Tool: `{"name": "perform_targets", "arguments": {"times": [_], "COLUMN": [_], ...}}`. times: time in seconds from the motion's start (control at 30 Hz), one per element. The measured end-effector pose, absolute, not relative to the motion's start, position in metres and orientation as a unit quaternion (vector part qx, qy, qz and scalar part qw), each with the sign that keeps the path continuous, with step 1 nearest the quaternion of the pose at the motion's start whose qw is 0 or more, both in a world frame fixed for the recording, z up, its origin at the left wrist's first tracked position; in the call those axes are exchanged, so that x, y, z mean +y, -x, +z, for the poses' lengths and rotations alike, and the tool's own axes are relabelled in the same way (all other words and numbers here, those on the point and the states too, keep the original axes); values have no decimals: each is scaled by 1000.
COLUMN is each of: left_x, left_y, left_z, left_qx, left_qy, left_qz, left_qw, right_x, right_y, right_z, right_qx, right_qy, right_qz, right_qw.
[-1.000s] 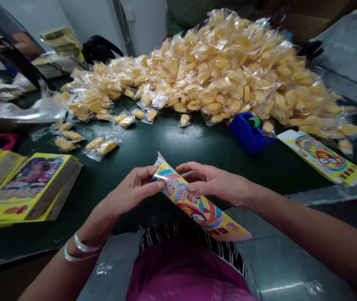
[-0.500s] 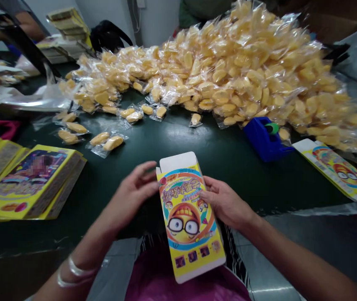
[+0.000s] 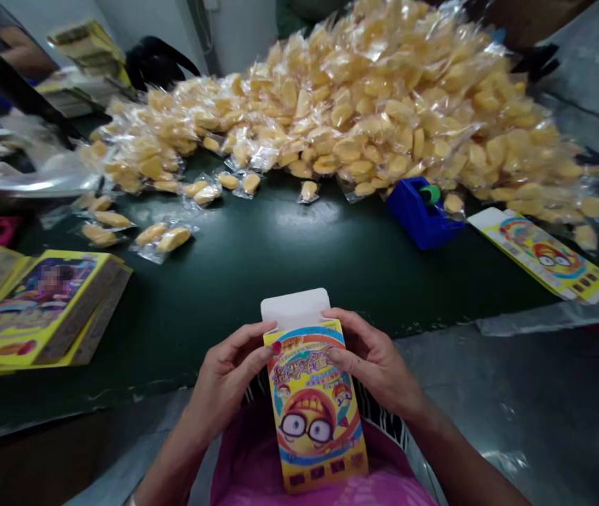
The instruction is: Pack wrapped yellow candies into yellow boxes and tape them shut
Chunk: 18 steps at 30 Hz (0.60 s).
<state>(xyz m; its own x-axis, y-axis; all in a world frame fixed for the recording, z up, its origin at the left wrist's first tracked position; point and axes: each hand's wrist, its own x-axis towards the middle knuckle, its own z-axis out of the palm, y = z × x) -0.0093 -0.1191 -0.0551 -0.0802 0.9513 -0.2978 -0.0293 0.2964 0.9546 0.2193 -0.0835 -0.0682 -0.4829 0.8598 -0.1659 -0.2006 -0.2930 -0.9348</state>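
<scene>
A yellow printed carton [image 3: 312, 407] with a cartoon face in glasses is held over my lap, its white end flap standing up at the far end. My left hand [image 3: 230, 372] grips its upper left edge, thumb on the front face. On the other side, my right hand [image 3: 376, 362] holds the upper right edge, thumb on the print and fingers near the flap's base. The carton's back is hidden.
Wrapped yellow pieces [image 3: 341, 133] are heaped across the back of the dark green table [image 3: 257, 260]. A blue tape dispenser [image 3: 421, 214] and a flat carton [image 3: 546, 256] lie right. Stacked cartons [image 3: 41, 302] stand left. Another person's arm [image 3: 25, 53] shows at back left.
The carton has moved down closer to my body and turned more upright. My left hand has closed on its left edge, and my right hand sits nearer the flap. The view has shifted.
</scene>
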Motion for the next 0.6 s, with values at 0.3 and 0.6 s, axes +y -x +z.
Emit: {"name": "perform_targets", "arguments": {"times": [0.3,0.6], "left_x": [-138,-131], "left_y": [-7,-11], "left_z": [-56,-41], "left_qx": [584,549], "left_qy": [-428,-466], "left_qz": [446,409], "left_qw": [527,560], "right_x": [-103,-110], "right_y": [-230,-239], "right_z": [-61,-64], "right_qx": [-562,-507], "right_qy": [455,428], "right_qz": [519,577], "right_qw": [456,477]}}
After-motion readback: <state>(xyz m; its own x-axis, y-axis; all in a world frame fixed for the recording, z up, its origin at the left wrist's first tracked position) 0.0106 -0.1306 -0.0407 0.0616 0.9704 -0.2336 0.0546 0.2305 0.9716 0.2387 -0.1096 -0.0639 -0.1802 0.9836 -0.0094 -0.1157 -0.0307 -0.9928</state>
